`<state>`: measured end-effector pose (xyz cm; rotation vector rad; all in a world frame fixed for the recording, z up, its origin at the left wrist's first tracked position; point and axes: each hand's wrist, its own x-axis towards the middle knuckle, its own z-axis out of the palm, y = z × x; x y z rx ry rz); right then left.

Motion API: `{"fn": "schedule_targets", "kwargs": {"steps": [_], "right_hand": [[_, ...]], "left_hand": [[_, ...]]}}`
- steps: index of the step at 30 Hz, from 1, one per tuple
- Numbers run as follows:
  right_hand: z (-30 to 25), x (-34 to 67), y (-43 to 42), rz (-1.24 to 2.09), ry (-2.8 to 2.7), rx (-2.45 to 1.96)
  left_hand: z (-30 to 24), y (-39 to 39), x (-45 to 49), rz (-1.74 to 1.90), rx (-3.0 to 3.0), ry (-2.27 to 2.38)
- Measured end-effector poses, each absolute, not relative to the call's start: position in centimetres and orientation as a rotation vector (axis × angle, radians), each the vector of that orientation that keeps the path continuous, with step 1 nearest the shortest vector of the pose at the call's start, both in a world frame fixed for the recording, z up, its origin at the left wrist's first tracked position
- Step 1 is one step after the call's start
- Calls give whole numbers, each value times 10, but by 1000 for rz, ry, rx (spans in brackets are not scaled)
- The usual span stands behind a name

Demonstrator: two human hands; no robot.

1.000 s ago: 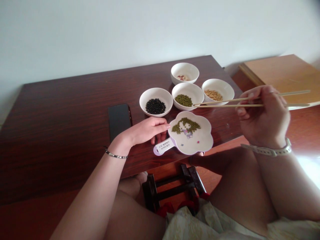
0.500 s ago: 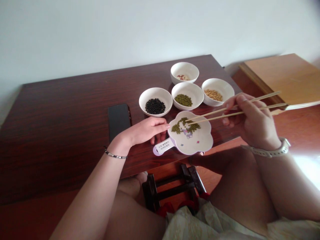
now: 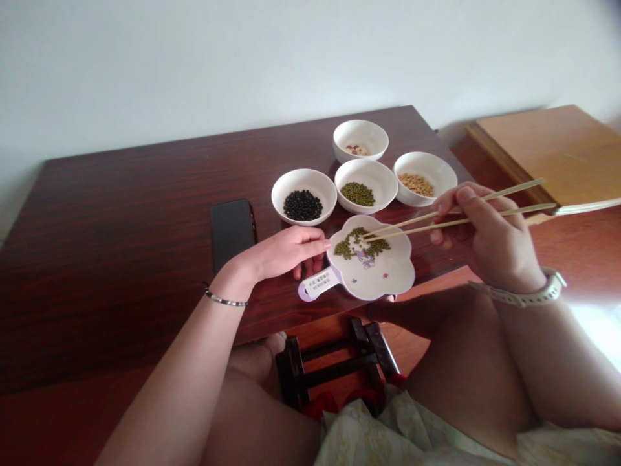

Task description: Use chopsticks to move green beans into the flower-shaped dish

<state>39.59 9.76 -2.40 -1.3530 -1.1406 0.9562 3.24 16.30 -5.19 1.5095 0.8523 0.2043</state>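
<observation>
My right hand point(image 3: 490, 236) is closed around a pair of wooden chopsticks point(image 3: 436, 222). Their tips meet among small green mung beans point(image 3: 352, 246) in a white flower-shaped dish point(image 3: 388, 278) with a lilac rim, a cartoon print and a labelled handle. At the dish's left rim is my left hand point(image 3: 291, 249), fingers bent and one fingertip on the edge, steadying it. Whether a bean sits between the chopstick tips is too small to tell. Just behind the dish stands a white bowl of mung beans point(image 3: 366, 188).
Around it stand white bowls with black beans point(image 3: 304, 197), yellowish beans point(image 3: 425, 179) and reddish-and-pale pieces point(image 3: 360, 141). A dark phone point(image 3: 231, 233) lies left on the brown table point(image 3: 121, 239). Right of the table is a lighter wooden surface point(image 3: 548, 152). A dark stool point(image 3: 334, 369) stands below.
The chopstick tips, slightly apart before, have come together over the beans in the dish. My left hand stays at the dish's rim. The whole view has shifted very slightly.
</observation>
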Motion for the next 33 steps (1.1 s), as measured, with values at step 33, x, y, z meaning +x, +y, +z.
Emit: {"fn": "schedule_targets", "kwargs": {"steps": [33], "right_hand": [[-27,397,94,864,-1119,-1285]], "left_hand": [[-51,163,33,217,1497,838]]}}
